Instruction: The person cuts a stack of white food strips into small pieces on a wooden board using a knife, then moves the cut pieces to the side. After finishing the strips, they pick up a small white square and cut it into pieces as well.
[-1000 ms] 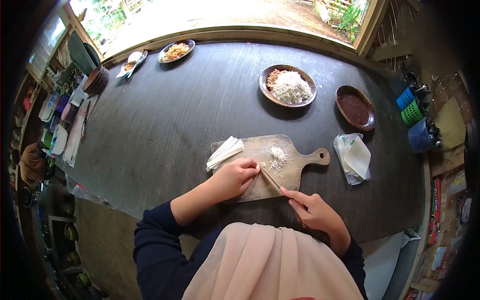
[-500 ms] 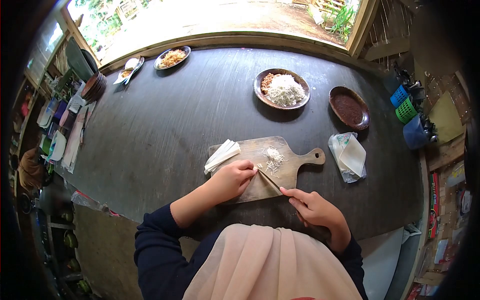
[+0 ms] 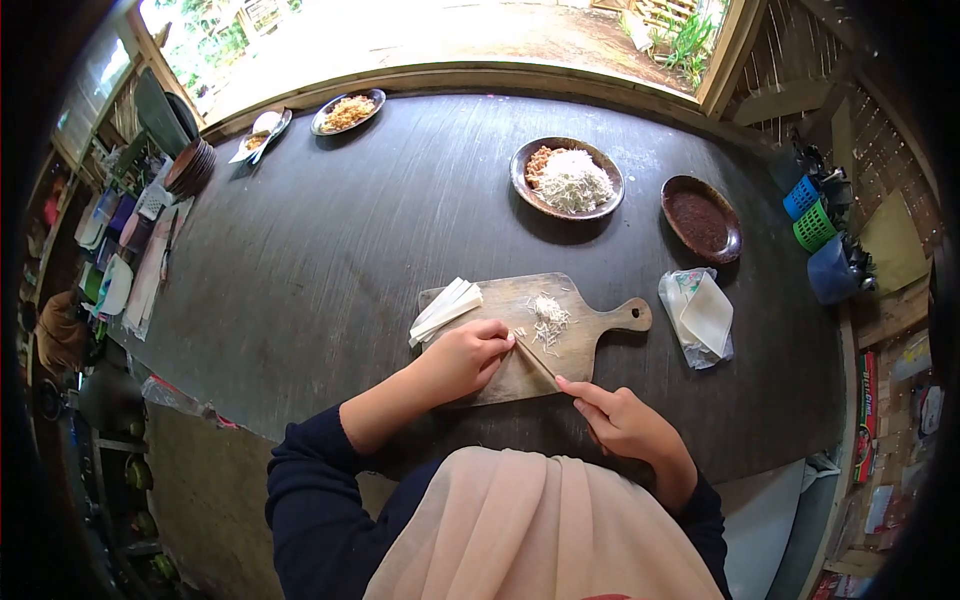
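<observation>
My left hand (image 3: 470,355) is closed, its fingertips pinching the end of a white strip on the wooden cutting board (image 3: 582,362); most of that strip is hidden under the hand. My right hand (image 3: 625,418) grips a thin knife (image 3: 538,362), whose tip reaches my left fingertips. Longer white strips (image 3: 446,310) lie stacked at the board's left side. To the right of the blade sits a small heap of finely cut white shreds (image 3: 550,318), with a few loose bits close to the knife tip.
Beyond the board stands a plate of white shreds and brown pieces (image 3: 572,182). An oval dish of dark red-brown stuff (image 3: 702,220) and a plastic-wrapped packet (image 3: 696,315) lie to the right. Farther back are a plate of food (image 3: 348,114) and stacked brown plates (image 3: 190,168).
The knife blade has turned slightly and looks lighter, and my right hand has shifted a little left. My left hand keeps its place on the board.
</observation>
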Motion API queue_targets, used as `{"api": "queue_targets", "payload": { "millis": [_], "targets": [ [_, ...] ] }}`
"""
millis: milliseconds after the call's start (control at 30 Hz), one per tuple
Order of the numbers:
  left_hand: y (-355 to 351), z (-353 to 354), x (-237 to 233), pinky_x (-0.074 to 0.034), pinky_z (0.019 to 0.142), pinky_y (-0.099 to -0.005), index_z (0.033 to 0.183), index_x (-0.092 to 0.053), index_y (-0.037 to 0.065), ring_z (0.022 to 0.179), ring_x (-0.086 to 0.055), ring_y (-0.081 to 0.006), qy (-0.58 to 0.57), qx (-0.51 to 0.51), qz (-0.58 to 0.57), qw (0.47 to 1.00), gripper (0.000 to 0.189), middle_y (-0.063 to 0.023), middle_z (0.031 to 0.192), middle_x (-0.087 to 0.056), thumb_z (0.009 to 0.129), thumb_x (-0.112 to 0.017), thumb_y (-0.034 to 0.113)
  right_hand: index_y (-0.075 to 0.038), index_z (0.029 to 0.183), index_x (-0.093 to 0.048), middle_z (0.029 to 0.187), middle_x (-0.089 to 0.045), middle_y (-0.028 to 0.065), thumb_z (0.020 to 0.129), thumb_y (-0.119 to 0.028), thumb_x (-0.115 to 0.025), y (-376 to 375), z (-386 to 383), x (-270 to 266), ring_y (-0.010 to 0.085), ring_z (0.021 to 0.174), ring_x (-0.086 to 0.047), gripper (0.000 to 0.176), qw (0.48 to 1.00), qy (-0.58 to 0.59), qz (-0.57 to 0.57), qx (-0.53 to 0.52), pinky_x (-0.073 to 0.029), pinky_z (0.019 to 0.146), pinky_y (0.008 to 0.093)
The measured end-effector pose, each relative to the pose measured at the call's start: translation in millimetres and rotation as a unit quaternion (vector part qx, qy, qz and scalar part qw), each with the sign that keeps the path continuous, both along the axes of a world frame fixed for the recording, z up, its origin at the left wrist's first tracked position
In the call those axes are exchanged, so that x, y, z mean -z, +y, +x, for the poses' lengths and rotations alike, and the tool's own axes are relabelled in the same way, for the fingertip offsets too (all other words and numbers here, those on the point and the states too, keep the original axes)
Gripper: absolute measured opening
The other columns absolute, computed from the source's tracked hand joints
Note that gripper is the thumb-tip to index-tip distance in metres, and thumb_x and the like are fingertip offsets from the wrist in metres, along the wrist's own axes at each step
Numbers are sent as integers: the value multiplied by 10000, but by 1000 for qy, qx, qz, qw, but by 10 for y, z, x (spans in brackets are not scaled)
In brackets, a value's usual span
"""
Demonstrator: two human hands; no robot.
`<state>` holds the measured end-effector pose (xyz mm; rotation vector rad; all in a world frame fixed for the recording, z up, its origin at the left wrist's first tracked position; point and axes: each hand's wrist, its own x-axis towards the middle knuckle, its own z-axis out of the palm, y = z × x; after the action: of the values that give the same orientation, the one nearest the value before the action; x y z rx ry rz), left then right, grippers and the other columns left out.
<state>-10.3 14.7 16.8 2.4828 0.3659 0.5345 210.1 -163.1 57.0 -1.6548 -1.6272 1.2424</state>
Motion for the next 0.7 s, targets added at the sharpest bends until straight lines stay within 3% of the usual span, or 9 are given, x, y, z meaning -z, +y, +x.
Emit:
{"api": "queue_targets", "payload": {
  "millis": [67, 100, 200, 267, 400, 467, 567, 700],
  "targets": [
    [6, -4, 1, -535, 810, -352, 1029, -680, -32, 900, -643, -293, -1, 1, -1, 1000, 203, -135, 1037, -636, 833, -630, -9, -115, 1370, -534, 531, -558, 130, 1007, -93, -477, 17, -22, -45, 193, 427, -573, 368, 999, 18, -28, 17, -473, 491, 320],
    [8, -5, 4, -534, 813, -354, 1032, -679, -32, 903, -642, -294, 1, 1, 4, 1000, 209, -136, 1038, -635, 830, -633, -8, -115, 1370, -534, 531, -558, 130, 1007, -93, -477, 40, -33, -55, 193, 427, -573, 368, 999, 17, -29, 17, -473, 491, 320],
    [8, -8, 9, -528, 818, -360, 1029, -674, -29, 910, -635, -299, -1, 9, 12, 1000, 203, -136, 1030, -625, 835, -631, 13, -119, 1373, -534, 527, -557, 119, 1008, -92, -474, 50, -78, -18, 176, 422, -567, 371, 997, 40, -54, 49, -477, 487, 312],
    [7, 7, 10, -522, 819, -365, 1023, -670, -27, 915, -629, -302, -7, 11, 18, 1000, 194, -136, 1021, -616, 844, -628, 33, -144, 1400, -523, 523, -539, 33, 1019, -90, -456, 48, -85, 122, 107, 429, -539, 391, 999, 13, 34, 27, -465, 469, 275],
    [-3, 1, 6, -523, 811, -364, 1025, -668, -26, 906, -627, -301, 2, 8, 29, 1000, 192, -130, 1016, -619, 843, -627, 21, -141, 1396, -527, 525, -539, 30, 1024, -100, -450, 35, -35, -88, 106, 430, -538, 382, 999, 19, -31, 31, -464, 472, 273],
    [-4, 5, 16, -528, 804, -363, 1024, -671, -26, 891, -632, -300, 3, 2, 28, 1000, 197, -128, 1014, -627, 834, -627, 4, -131, 1372, -533, 533, -568, 103, 1016, -106, -464, 11, 54, -130, 167, 432, -575, 364, 996, 23, -86, 18, -479, 492, 300],
    [-7, 9, 17, -525, 795, -365, 1024, -672, -22, 881, -630, -299, 1, 5, 28, 1000, 194, -128, 1003, -625, 838, -623, 4, -129, 1378, -520, 533, -570, 106, 1015, -106, -466, 4, 55, -124, 172, 435, -581, 368, 996, 25, -81, 14, -476, 487, 300],
    [-10, 3, -7, -526, 801, -364, 1025, -669, -27, 893, -629, -301, 7, 7, 22, 1000, 198, -131, 1022, -624, 833, -627, 2, -139, 1413, -501, 530, -550, 38, 1019, -89, -450, 16, -32, -64, 118, 439, -551, 401, 998, 26, -56, 22, -467, 482, 274]
  ]
}}
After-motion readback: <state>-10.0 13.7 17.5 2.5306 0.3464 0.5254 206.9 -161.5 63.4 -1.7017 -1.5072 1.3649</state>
